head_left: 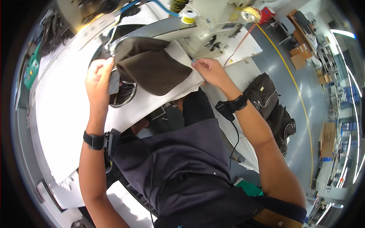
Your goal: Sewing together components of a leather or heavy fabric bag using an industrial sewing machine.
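Observation:
A dark brown fabric piece (156,72) lies folded over the bed of an industrial sewing machine (209,32). My left hand (98,81) is closed at the fabric's left end, by the needle area, with the thumb pointing up. Beside it is a small grey metal plate (114,83), and just below that a round dark opening with a shiny rim (129,98). What the left fingers grip is hidden. To the right of the fabric, my right hand (213,71) pinches its thumb and forefinger together near the fabric's corner. A tiny bluish bit shows at those fingertips, too small to name.
The white worktable (64,125) spreads to the left. A thread spool (188,17) and blue hose (163,8) are at the top. Dark bags (264,97) lie piled at the right. A yellow floor line (294,76) runs past cardboard boxes (299,55).

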A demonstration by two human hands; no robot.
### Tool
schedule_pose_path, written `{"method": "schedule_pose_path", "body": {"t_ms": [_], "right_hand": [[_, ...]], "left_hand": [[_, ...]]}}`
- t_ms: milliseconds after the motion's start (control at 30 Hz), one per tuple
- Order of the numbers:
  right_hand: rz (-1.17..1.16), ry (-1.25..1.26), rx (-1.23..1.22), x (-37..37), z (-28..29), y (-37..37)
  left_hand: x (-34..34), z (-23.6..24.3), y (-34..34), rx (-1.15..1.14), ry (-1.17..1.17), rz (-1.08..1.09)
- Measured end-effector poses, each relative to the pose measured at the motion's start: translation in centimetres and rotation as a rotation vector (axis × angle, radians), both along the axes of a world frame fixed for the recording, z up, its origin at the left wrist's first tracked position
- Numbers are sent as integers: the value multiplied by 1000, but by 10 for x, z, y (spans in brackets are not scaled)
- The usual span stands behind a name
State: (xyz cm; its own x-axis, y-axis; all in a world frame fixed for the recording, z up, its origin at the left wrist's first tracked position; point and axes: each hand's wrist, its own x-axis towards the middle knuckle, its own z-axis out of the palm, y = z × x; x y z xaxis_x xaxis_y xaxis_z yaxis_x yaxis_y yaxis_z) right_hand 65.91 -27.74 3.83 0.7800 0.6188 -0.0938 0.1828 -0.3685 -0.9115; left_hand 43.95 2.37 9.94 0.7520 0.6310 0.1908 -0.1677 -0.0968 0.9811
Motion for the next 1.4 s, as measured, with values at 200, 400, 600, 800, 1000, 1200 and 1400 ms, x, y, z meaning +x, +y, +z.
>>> {"method": "schedule_pose_path", "body": {"t_ms": [200, 400, 600, 800, 1000, 1200, 1400], "right_hand": [[-63, -177, -43, -4, -1, 9], [3, -777, -333, -25, 14, -22], [-85, -312, -304, -56, 95, -44], [153, -95, -41, -68, 184, 16], [493, -858, 16, -82, 181, 105], [525, -1197, -51, -84, 177, 142], [562, -1312, -115, -89, 175, 152]], "left_hand": [[1, 3, -1, -97, -2, -39], [-4, 15, -11, -195, 83, -13], [-4, 12, -1, -159, 76, -65], [-3, 10, 1, -129, 87, -59], [-11, 26, -7, -309, 96, -29], [-16, 43, -10, -406, 121, -63], [-14, 38, -6, -364, 126, -71]]}}
